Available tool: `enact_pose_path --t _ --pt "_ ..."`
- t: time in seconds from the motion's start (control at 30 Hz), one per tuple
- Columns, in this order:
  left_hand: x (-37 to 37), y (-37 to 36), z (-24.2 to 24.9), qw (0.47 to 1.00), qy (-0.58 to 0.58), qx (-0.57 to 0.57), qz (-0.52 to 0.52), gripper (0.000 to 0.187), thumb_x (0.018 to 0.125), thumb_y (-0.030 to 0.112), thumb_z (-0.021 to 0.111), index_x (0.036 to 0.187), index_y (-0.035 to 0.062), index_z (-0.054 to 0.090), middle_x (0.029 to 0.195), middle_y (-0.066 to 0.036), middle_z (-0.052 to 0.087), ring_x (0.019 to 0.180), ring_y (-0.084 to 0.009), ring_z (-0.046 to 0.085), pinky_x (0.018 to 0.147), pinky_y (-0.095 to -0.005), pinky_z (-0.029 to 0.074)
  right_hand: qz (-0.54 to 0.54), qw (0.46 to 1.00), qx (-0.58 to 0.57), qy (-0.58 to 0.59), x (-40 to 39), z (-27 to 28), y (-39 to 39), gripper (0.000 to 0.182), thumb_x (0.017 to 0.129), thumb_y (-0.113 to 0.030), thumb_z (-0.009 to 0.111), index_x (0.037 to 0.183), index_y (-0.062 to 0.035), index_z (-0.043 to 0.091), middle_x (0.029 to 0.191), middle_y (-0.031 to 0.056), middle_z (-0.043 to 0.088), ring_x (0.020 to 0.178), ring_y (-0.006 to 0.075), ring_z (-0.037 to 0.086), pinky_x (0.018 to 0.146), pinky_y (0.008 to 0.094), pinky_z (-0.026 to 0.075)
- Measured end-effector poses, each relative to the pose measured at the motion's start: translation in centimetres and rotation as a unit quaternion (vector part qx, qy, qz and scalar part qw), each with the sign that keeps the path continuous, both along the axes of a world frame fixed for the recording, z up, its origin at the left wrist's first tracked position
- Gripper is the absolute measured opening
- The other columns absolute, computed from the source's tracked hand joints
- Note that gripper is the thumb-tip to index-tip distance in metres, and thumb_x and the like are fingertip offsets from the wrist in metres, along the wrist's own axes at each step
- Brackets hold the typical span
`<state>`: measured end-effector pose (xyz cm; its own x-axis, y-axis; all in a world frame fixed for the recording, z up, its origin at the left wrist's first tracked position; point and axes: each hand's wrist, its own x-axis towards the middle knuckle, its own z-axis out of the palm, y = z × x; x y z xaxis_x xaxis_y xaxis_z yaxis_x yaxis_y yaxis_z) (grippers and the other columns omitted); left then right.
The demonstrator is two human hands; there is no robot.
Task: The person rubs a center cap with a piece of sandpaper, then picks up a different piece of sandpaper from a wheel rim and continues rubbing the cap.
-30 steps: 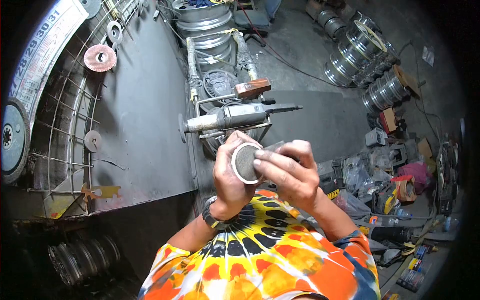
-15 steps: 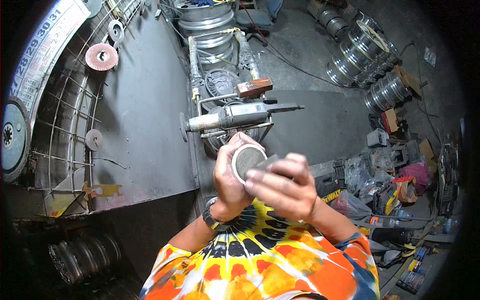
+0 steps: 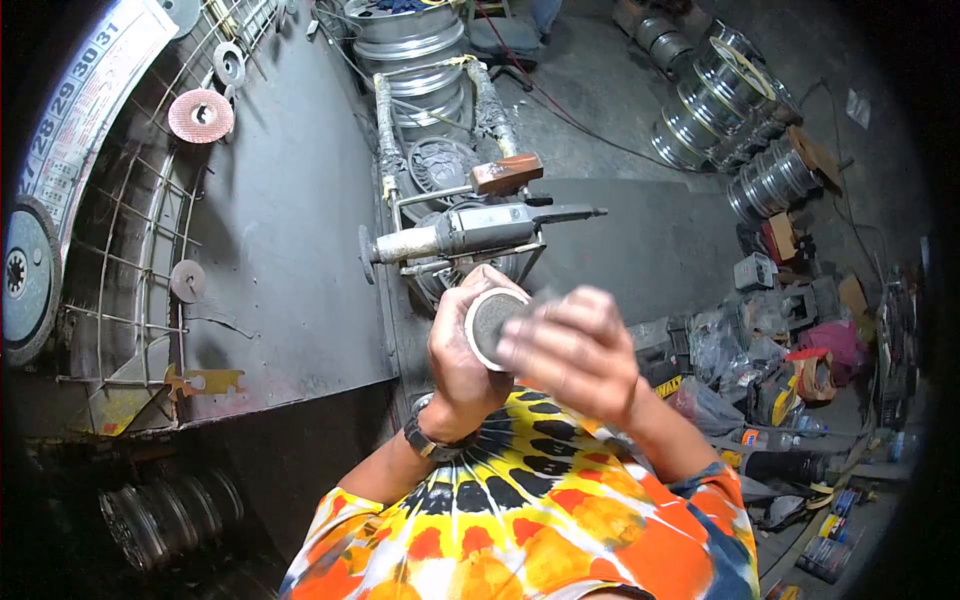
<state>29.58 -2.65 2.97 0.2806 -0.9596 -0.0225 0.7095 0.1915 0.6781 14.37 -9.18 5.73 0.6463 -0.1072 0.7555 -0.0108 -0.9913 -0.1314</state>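
Observation:
In front of my chest, my left hand is wrapped around a round disc with a pale rim and a grey, rough-looking face turned up. My right hand is smeared by motion, its fingertips over the disc's right side. A thin grey piece, blurred, shows at its fingers; I cannot tell what it is. Just beyond my hands, an angle grinder lies across a metal frame. Behind its body rests a reddish-brown block.
A grey panel stands to the left, beside a wire rack hung with abrasive discs. Wheel rims are stacked ahead, with more rims at the far right. Bags and tools crowd the floor on the right.
My right hand has shifted slightly up over the disc, covering more of its right side. My left hand keeps the disc in nearly the same spot.

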Motion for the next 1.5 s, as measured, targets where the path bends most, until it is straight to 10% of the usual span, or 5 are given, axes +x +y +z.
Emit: enact_pose_path --t 0.1,0.3,1.1,1.43,1.5 --pt "-0.7 0.1 0.9 0.99 -0.114 0.012 0.087 0.038 0.104 0.03 0.034 0.092 0.0022 0.057 0.091 -0.007 0.056 0.086 -0.0154 0.056 0.085 -0.0285 0.046 -0.013 1.0 -0.003 0.016 -0.2 0.1 -0.1 0.032 0.081 -0.019 0.074 0.11 -0.0084 0.078 0.115 0.0054 0.075 0.103 0.0225 0.066 0.089 0.0399 0.052" --pt "-0.2 0.0 -0.1 0.999 0.051 0.007 -0.005 0.038 0.104 0.028 0.033 0.092 0.0022 0.058 0.09 -0.008 0.057 0.087 -0.0163 0.057 0.087 -0.0284 0.046 -0.017 1.0 -0.017 0.014 0.0 0.2 0.0 0.031 0.079 -0.018 0.074 0.109 -0.008 0.078 0.115 0.0054 0.075 0.103 0.0231 0.066 0.087 0.0416 0.052" --pt "0.4 0.0 -0.5 0.987 0.151 0.026 -0.056 0.035 0.105 0.026 0.035 0.092 0.0013 0.056 0.09 -0.007 0.057 0.085 -0.0148 0.057 0.083 -0.0267 0.046 -0.042 0.999 -0.005 0.001 0.8 0.0 -0.8 0.032 0.077 -0.018 0.076 0.108 -0.0089 0.078 0.115 0.0033 0.075 0.099 0.0217 0.064 0.087 0.0396 0.051" --pt "1.0 -0.1 0.1 0.999 -0.015 0.028 -0.034 0.032 0.104 0.025 0.036 0.09 0.0045 0.055 0.086 -0.003 0.055 0.078 -0.0125 0.054 0.077 -0.0266 0.045 0.002 1.0 -0.016 0.008 1.5 0.3 0.1 0.032 0.077 -0.02 0.075 0.107 -0.0089 0.078 0.115 0.003 0.075 0.102 0.022 0.063 0.086 0.04 0.05" --pt "0.6 -0.1 -0.4 0.993 0.11 0.032 -0.029 0.032 0.104 0.026 0.036 0.09 0.0049 0.055 0.086 -0.004 0.055 0.078 -0.0122 0.053 0.077 -0.0264 0.045 -0.044 0.999 0.006 0.006 1.3 -0.3 -1.1 0.033 0.075 -0.02 0.076 0.106 -0.0094 0.078 0.115 0.0028 0.075 0.102 0.0217 0.063 0.086 0.0395 0.05"
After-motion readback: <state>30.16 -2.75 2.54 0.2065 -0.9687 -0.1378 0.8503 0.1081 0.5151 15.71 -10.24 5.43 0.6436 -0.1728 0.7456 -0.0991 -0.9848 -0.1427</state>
